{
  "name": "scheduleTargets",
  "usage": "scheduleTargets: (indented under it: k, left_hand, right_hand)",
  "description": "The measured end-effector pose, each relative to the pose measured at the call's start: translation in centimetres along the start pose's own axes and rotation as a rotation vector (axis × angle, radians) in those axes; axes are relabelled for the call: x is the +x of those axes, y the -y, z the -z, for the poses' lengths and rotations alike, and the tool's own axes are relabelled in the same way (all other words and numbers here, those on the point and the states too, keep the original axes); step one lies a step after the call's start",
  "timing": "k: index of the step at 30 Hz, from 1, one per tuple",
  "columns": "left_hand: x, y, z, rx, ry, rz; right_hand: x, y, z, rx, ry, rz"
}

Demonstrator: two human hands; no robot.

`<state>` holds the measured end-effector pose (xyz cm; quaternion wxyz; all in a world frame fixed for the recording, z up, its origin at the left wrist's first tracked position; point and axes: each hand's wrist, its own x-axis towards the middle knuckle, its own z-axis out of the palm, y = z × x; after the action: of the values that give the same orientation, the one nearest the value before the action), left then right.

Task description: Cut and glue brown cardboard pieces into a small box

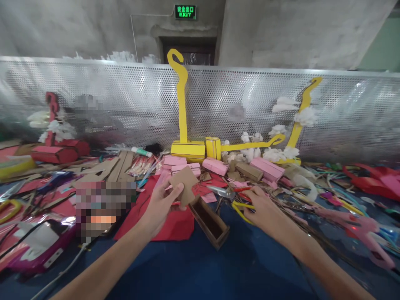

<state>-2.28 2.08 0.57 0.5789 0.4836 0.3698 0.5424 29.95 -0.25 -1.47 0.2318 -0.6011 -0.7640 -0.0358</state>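
Note:
Between the thumb and fingers of my left hand [164, 204] is a small square piece of brown cardboard [184, 183], held up and tilted. My right hand [259, 208] has its fingers curled at the yellow-handled scissors [239, 210]; part of the handle is hidden. Right beside them a metal tool with a red handle [221, 191] lies against the fingers, and I cannot tell whether I grip it too. An open brown cardboard box [211, 223], long and narrow, rests between my hands. Red sheet material [175, 227] lies under my left hand.
Yellow hook-topped cardboard pieces [182, 108] stand by a perforated metal panel [125, 104]. Pink boxes [215, 166] and scraps crowd the back. A pink glue gun [356, 229] lies right, a purple object [40, 250] left. A cable [62, 271] crosses the blue table [200, 271].

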Motion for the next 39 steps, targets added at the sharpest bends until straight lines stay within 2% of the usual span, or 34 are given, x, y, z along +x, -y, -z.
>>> scheduleTargets:
  k: [3,7,10,15,20,24,28,33,36,39]
  left_hand:
    - [0.0,0.0,0.0,-0.014,-0.013,0.004]
    - [0.1,0.2,0.1,-0.079,0.048,-0.053]
    - [0.0,0.1,0.0,-0.093,0.092,-0.051]
    - [-0.1,-0.1,-0.1,-0.093,0.075,-0.024]
    - [-0.1,-0.3,0.0,-0.068,0.056,-0.040]
    - [-0.4,-0.6,-0.1,-0.067,0.061,-0.043]
    - [-0.4,-0.4,-0.1,-0.027,0.088,-0.063]
    - [0.1,0.4,0.3,-0.032,0.107,-0.068]
    - [0.3,0.7,0.4,-0.059,0.112,-0.070]
    - [0.3,0.8,0.3,-0.076,0.132,-0.091]
  right_hand:
    - [0.7,-0.8,0.4,-0.030,-0.150,-0.038]
    - [1.2,-0.8,0.7,0.051,-0.345,-0.018]
    - [1.0,0.4,0.7,0.101,-0.321,0.003]
    - [0.5,2.6,0.9,0.060,-0.272,0.019]
    - [0.6,1.2,1.1,-0.078,-0.283,0.070]
    - [1.1,-0.2,1.2,-0.076,-0.310,-0.008]
    - [1.0,0.2,1.0,0.177,-0.236,-0.133]
    - [0.0,2.6,0.7,0.639,0.006,-0.130]
    - [-0.3,4.0,0.8,0.687,0.066,-0.133]
    - [-0.6,5.0,1.1,0.582,0.156,-0.166]
